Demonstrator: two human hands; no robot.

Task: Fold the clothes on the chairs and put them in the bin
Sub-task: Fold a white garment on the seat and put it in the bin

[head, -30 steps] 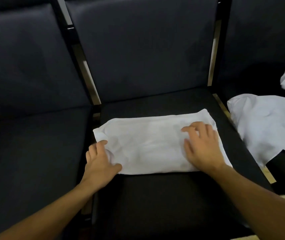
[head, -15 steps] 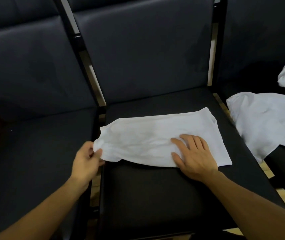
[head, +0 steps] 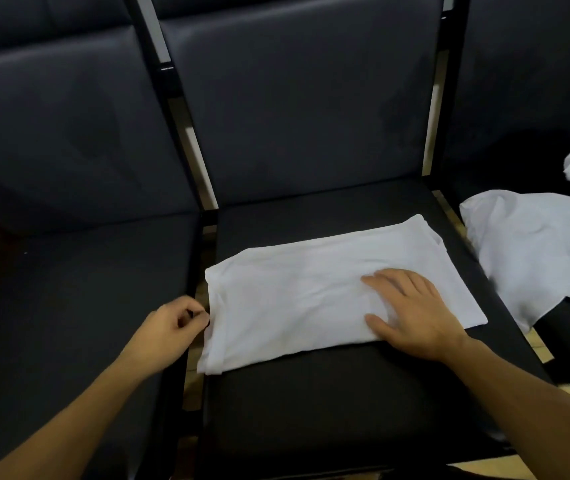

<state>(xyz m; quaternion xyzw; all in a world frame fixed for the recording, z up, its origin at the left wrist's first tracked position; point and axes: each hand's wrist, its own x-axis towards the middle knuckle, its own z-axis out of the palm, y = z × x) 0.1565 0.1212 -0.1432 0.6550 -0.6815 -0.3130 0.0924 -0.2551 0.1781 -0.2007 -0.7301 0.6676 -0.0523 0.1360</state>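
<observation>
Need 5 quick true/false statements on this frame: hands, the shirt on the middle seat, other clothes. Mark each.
1. The right hand lies flat on the folded white shirt. True.
2. The left hand presses flat on the middle of the shirt. False: its fingers are curled at the shirt's left edge, seemingly pinching it.
3. The shirt lies on the middle chair. True.
4. More white clothes lie on the chair to the right. True.
5. A bin stands on the left chair. False: no bin is in view.
</observation>
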